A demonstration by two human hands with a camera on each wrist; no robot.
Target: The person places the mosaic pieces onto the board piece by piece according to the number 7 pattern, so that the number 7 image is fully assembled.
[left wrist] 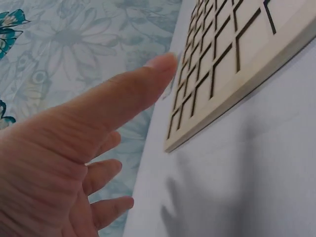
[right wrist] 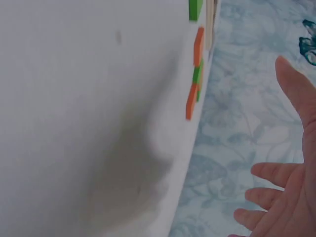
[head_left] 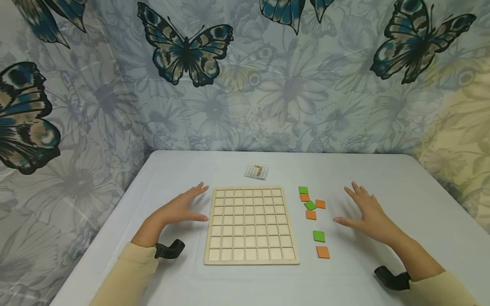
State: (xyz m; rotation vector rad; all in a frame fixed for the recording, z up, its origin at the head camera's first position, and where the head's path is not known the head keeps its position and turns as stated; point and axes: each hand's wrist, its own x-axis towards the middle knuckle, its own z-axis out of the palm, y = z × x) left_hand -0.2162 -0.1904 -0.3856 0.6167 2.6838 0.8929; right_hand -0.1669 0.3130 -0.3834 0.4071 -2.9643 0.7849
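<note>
A pale wooden grid board (head_left: pixel 252 262) with rows of square recesses lies flat on the white table. Just left of it hovers my left hand (head_left: pixel 178 210), fingers spread, thumb near the board's edge; the left wrist view shows that hand (left wrist: pixel 98 123) holding nothing. To the right, my right hand (head_left: pixel 367 216) is raised over the table with spread fingers and nothing in its grasp. Between board and right hand lie several square tiles, among them a green tile (head_left: pixel 319 236) and an orange tile (head_left: pixel 323 252). The right wrist view shows an orange tile (right wrist: pixel 191 101) edge-on.
Behind the board lies a small card (head_left: pixel 256 171) printed with a grid and a tan shape. The white table (head_left: pixel 183 276) ends at a wall hung with butterfly-and-flower fabric (head_left: pixel 291 93). A black wrist mount (head_left: pixel 392 278) is on the right forearm, another (head_left: pixel 170 249) on the left.
</note>
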